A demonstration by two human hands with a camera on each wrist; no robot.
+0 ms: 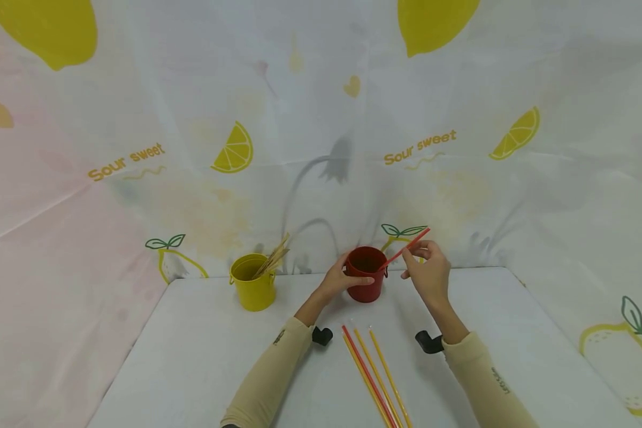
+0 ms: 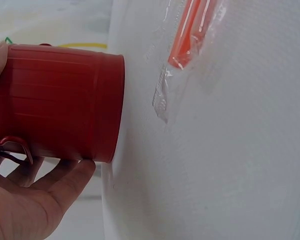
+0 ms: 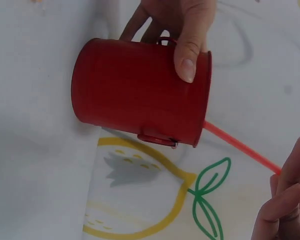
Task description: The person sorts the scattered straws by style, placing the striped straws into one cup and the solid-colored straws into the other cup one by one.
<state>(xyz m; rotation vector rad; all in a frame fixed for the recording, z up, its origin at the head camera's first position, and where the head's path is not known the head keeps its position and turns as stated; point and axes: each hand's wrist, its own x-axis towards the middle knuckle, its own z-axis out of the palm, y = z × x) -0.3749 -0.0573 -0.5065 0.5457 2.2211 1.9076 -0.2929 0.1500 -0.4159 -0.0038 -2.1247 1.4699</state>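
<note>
My left hand (image 1: 342,282) grips a small red metal bucket (image 1: 365,291) near the back of the table, thumb across its front and fingers round the far side. In the right wrist view the left thumb lies just under the rim of the bucket (image 3: 135,90). My right hand (image 1: 430,272) pinches a red straw (image 1: 419,238) between thumb and fingers. The straw slants, its lower end inside the bucket's mouth and its upper end sticking out past my fingers.
Several wrapped straws (image 1: 390,362), yellow and red, lie on the white table (image 1: 192,368) in front of the bucket. To the left stands a yellow bucket (image 1: 254,294) holding thin tan sticks (image 1: 274,258). A lemon-printed cloth (image 1: 310,196) hangs behind.
</note>
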